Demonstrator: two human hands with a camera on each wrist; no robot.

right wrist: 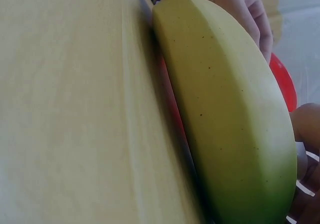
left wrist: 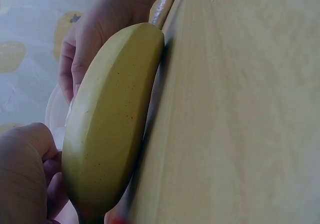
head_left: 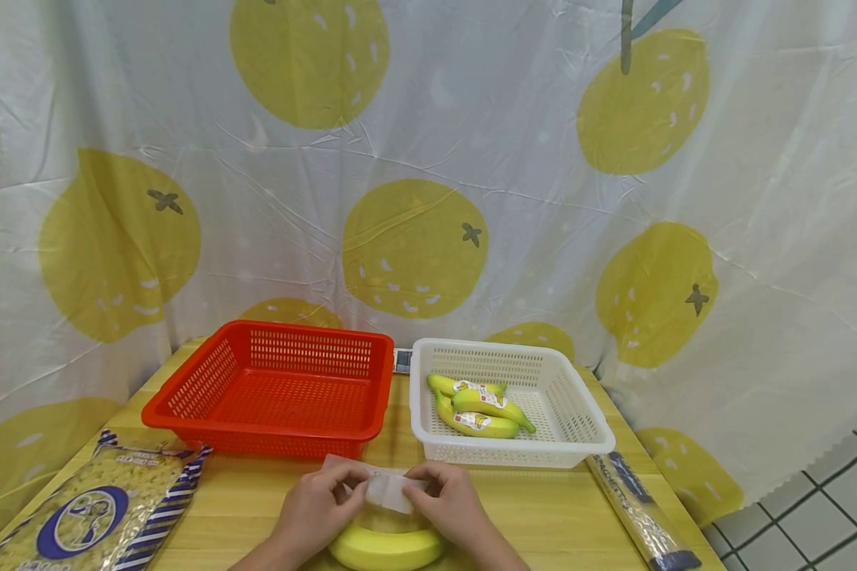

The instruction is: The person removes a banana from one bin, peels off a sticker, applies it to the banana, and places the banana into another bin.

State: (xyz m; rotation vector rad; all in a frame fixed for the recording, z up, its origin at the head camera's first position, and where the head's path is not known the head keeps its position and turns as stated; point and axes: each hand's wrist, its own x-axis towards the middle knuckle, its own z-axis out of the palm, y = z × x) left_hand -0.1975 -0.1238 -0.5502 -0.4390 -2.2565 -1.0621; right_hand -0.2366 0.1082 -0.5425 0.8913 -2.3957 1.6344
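Observation:
A small whitish, partly see-through sheet (head_left: 389, 490), like a label on its backing paper, is stretched between two hands above the table. The left hand (head_left: 321, 506) pinches its left side, while the right hand (head_left: 451, 501) pinches the right side between thumb and fingers. Just below them, nearer the person, a yellow banana (head_left: 387, 549) lies crosswise on the wooden table. Both wrist views show this banana (left wrist: 112, 119) large in front, hiding most of the sheet and part of the fingers. Its peel has small dark specks, and one end looks greenish in the right wrist view.
Behind the hands stand a red basket (head_left: 267, 438) at left and a white basket (head_left: 500, 454) at right, holding several bananas (head_left: 482, 404) with labels. A bag of pasta (head_left: 86, 515) lies at left, a long packet (head_left: 643, 511) at right. A lemon-print curtain (head_left: 286, 190) hangs behind.

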